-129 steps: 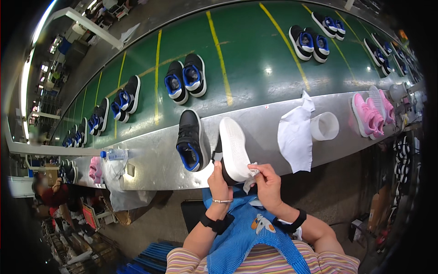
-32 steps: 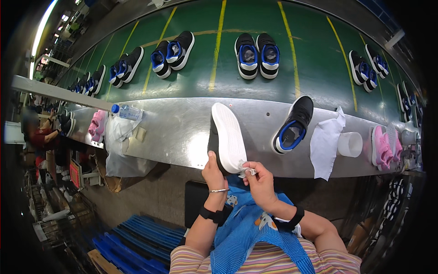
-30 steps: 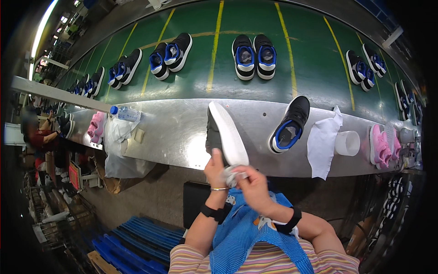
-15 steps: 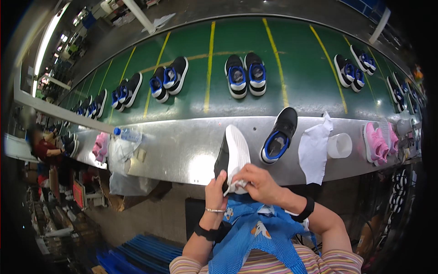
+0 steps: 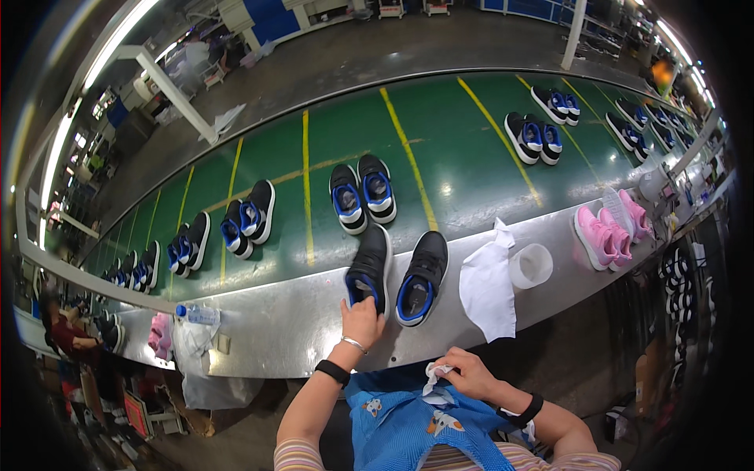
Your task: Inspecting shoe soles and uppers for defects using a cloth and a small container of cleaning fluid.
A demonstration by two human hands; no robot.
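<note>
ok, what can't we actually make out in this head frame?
- Head view: heel of the black shoe, covered by the left hand.
- White cloth: mostly bunched inside the right hand.
- Shoes far right: too small, bent by the rim.

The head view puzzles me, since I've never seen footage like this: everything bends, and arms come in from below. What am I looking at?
A person wears a wide fisheye camera on the head, looking down, so straight edges curve near the rim. The arms from the lower edge are the wearer's own. The left hand touches the heel of a black and blue shoe standing beside its partner shoe on a metal ledge. The right hand holds a small white cloth near a blue apron. Behind runs a green conveyor belt with more shoe pairs. A white cloth, a white cup and pink shoes also lie on the ledge.
</note>
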